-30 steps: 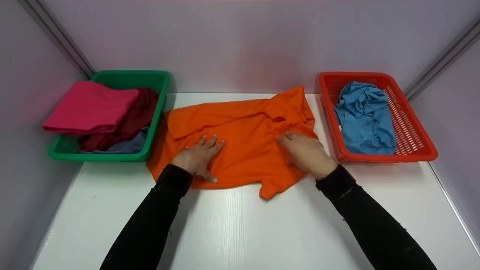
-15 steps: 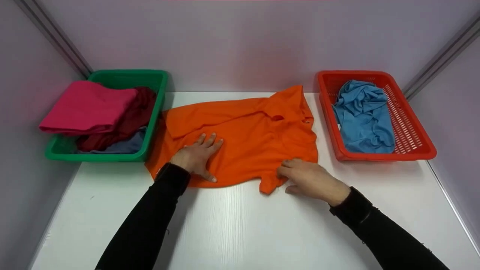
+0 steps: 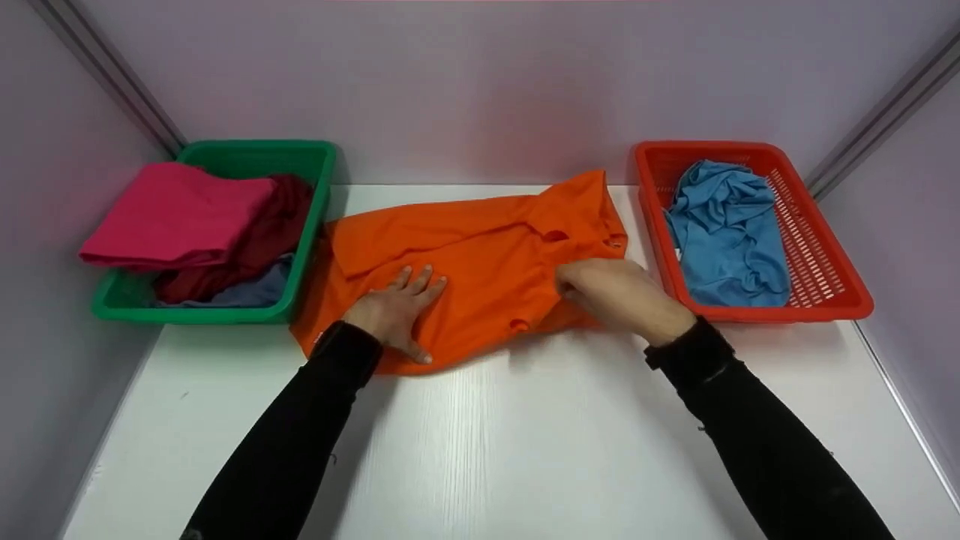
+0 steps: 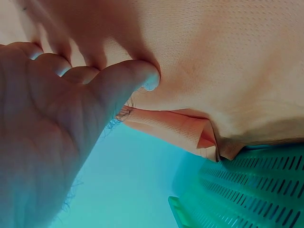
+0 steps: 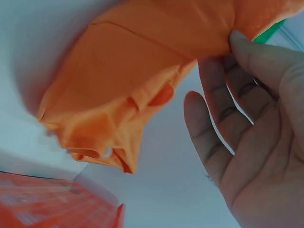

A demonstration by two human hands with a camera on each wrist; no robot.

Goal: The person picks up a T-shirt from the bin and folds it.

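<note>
An orange shirt (image 3: 480, 262) lies sideways across the white table between the two baskets, its collar end to the right. My left hand (image 3: 394, 315) rests on the lower left part of the cloth, fingers spread; the left wrist view shows its thumb (image 4: 128, 78) flat against the fabric. With my right hand (image 3: 626, 296) I pinch the shirt near its front right edge and hold that part up off the table. Thumb and fingertips meet on the orange cloth (image 5: 142, 57) in the right wrist view, while other fingers stay loose. The sleeve is partly folded under the lifted part.
At the left, a green basket (image 3: 311, 247) holds a folded pink cloth (image 3: 180, 214), a dark red cloth (image 3: 281, 214) and a greyish-blue one (image 3: 255, 289). A red basket (image 3: 829, 255) with a crumpled blue garment (image 3: 731, 232) stands at the right. Walls enclose the back and sides.
My right hand moved from the shirt's upper right toward its front edge, took hold there, then lifted the edge away from me. My left hand stayed in place.
</note>
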